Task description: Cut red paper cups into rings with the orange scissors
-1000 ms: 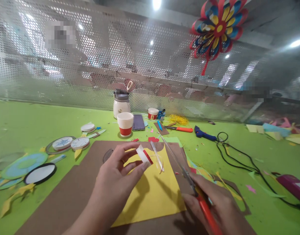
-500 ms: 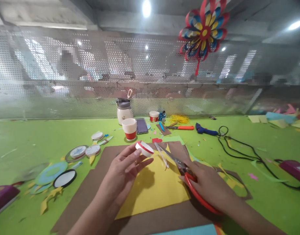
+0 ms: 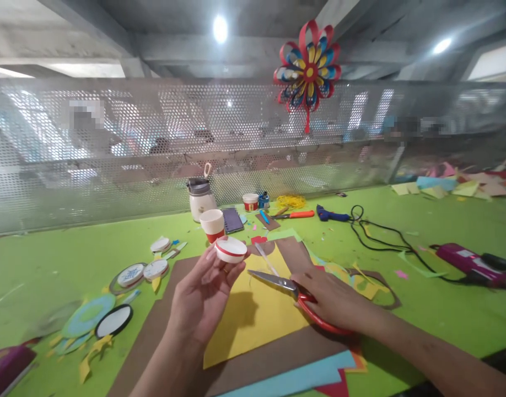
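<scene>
Raised over the yellow sheet (image 3: pixel 236 331), my left hand (image 3: pixel 201 292) grips a small round white disc (image 3: pixel 232 251) with a red band round its side. Its flat white face is tipped upward. My right hand (image 3: pixel 333 298) is wrapped round red-handled scissors (image 3: pixel 278 281), whose blades point left toward the disc, lower than it and apart from it. The blades look closed or nearly so. Beneath the yellow sheet lies brown cardboard (image 3: pixel 154 325). A thin white strip (image 3: pixel 266 258) rests beyond the blades.
Left are white discs (image 3: pixel 156 269), a pale blue ring (image 3: pixel 90 314) and a black-rimmed disc (image 3: pixel 113 321). Behind stand a paper cup (image 3: pixel 212 223), a jar (image 3: pixel 201 201) and a phone (image 3: pixel 233 220). Right are a blue glue gun (image 3: pixel 332 214) and its cord. A paper flower (image 3: pixel 310 71) hangs above.
The disc has been turned so more of its white face shows upward. The scissors have swung to point further left, their blades closer together. The camera view has shifted right.
</scene>
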Available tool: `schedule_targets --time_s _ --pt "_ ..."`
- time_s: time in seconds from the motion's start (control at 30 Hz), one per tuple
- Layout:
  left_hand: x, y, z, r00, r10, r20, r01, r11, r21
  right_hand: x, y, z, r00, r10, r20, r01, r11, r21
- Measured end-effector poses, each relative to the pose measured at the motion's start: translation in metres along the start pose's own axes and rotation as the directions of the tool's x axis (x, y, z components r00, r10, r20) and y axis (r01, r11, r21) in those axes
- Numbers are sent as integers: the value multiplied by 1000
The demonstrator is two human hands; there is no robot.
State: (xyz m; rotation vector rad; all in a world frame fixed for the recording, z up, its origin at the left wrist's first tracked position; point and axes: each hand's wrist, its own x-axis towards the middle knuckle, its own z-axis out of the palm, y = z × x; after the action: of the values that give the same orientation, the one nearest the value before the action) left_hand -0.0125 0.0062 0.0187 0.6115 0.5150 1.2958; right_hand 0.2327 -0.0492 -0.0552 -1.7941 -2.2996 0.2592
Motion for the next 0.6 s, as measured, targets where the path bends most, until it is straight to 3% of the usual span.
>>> schedule_targets --time_s 0.23,0.37,0.5,0.6 --pt "-3 3 0 1000 19 2 -19 1000 25 4 0 -15 999 -40 4 40 999 3" --pt "-4 -1 -1 993 84 78 -95 983 156 16 0 -16 996 -91 4 91 995 42" --pt "-6 -7 2 978 202 58 -210 921 329 21 1 -11 995 -95 -9 95 988 123" --pt "-7 -8 4 975 218 33 -216 911 352 16 4 -16 998 -39 -49 49 973 227"
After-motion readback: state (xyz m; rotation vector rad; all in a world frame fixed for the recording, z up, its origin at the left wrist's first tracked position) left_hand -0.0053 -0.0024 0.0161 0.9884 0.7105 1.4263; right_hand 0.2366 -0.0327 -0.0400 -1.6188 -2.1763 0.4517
